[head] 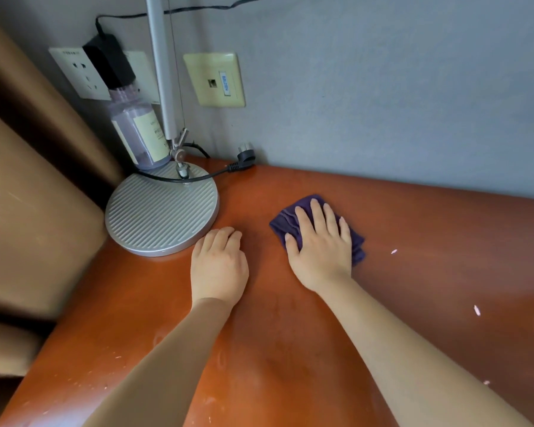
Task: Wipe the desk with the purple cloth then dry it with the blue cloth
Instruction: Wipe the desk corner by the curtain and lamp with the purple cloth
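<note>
The right hand [321, 245] hides most of the purple cloth [285, 221].

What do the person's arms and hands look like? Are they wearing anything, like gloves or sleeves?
No gloves. The left hand and the right hand are both bare, with short, plain fingernails. There are no rings, no watch and no bracelet. Both forearms are bare too, all the way down to the bottom edge of the picture, so no sleeve shows anywhere.

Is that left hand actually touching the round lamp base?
Apart. The head view shows a strip of bare desk between the left hand and the lamp base.
</note>
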Available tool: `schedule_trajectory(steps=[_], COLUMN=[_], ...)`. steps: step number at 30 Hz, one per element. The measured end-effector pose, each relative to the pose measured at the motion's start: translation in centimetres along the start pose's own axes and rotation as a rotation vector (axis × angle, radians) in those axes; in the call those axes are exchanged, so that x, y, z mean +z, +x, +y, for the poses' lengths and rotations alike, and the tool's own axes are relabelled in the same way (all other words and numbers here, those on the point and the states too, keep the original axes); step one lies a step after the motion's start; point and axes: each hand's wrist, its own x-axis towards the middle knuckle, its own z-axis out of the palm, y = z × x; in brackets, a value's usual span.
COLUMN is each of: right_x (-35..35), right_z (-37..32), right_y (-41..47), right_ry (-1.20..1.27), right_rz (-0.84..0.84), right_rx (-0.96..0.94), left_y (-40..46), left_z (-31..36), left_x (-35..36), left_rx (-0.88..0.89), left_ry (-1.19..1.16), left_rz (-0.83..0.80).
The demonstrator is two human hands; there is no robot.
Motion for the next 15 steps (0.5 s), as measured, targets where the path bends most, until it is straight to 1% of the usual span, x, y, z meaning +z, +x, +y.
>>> schedule_trajectory(steps=[2, 6, 9, 12, 15], right_x=[-0.3, -0.9, -1.2, -1.5, -1.4], right_z=[0.8, 2.2, 2.7, 3.0, 3.1], right_y=[2.3, 6.2, 7.6, 6.3, 3.0], right_ry=[0.008, 0.010, 0.002, 0.007, 0.007], right_rz=[-0.045, -0.062, -0.087, -0.113, -0.082], right_rx=[-0.013, 0.000, -0.004, -0.019, -0.030], left_y=[-0.2, -0.2, -0.2, 0.0, 0.3], left_z=[-0.2, -0.3, -0.3, -0.2, 0.6], left_x=[0.2, 0.4, 0.5, 0.3, 0.0], left_rx=[0.035, 0.103, 0.193, 0.207, 0.186], left_ry=[-0.004, -0.019, 0.020, 0.057, 0.076], left_rz=[0.036, 0.098, 0.131, 0.099, 0.056])
